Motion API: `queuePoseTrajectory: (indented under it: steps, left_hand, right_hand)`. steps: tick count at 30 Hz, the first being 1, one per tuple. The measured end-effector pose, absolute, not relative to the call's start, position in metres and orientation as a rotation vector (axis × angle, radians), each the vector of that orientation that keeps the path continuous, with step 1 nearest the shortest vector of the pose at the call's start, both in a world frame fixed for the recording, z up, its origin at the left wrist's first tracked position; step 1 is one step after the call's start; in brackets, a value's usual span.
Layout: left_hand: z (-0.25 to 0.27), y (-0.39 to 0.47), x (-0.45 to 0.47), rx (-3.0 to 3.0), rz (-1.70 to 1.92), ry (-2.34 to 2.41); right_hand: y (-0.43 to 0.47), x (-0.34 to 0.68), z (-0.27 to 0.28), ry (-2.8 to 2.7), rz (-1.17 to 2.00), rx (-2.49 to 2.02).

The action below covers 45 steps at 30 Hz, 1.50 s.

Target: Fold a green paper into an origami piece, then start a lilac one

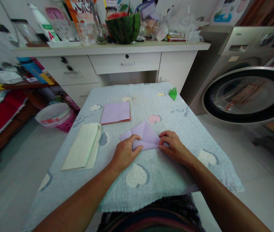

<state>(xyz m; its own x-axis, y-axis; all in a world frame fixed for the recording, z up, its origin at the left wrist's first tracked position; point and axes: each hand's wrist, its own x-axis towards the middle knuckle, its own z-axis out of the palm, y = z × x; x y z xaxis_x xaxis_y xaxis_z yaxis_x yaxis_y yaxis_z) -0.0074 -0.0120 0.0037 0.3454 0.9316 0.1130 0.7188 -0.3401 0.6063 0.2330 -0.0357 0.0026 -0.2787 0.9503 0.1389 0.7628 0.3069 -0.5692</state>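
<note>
A partly folded sheet of purple origami paper (pixel 144 131) lies on the cloth-covered table, its peak pointing away from me. My left hand (pixel 126 149) grips its left part, thumb and forefinger on the paper. At the right corner, my right hand (pixel 173 145) pinches the paper between thumb and fingers. Behind the left hand rests a stack of square paper (pixel 116 112), purple on top with a red edge below. A folded pale green cloth or paper (pixel 82 146) lies to the left. Near the far right corner sits a small green folded paper piece (pixel 173 93).
The tablecloth (pixel 137 198) is pale blue with hearts. Beyond the table stands a white cabinet (pixel 127 62) bearing a cut watermelon (pixel 123 29), bottles and bags. A washing machine (pixel 245 93) has its round door swung out at right. A pink bin (pixel 57 117) stands at left.
</note>
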Motion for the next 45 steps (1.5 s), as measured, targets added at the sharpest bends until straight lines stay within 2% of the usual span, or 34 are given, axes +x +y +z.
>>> queuePoseTrajectory:
  steps: [13, 28, 45]
  left_hand:
    - [-0.002, -0.013, -0.008, 2.312, 0.547, 1.497]
    - [0.0, -0.012, -0.007, 2.351, 0.55, 1.329]
    - [0.001, -0.014, -0.009, 2.351, 0.529, 1.463]
  right_hand:
    - [-0.035, 0.229, -0.004, -2.101, 0.47, -1.571]
    - [-0.034, 0.224, -0.009, -2.073, 0.378, -1.613]
    - [-0.034, 0.223, -0.012, -2.056, 0.341, -1.606]
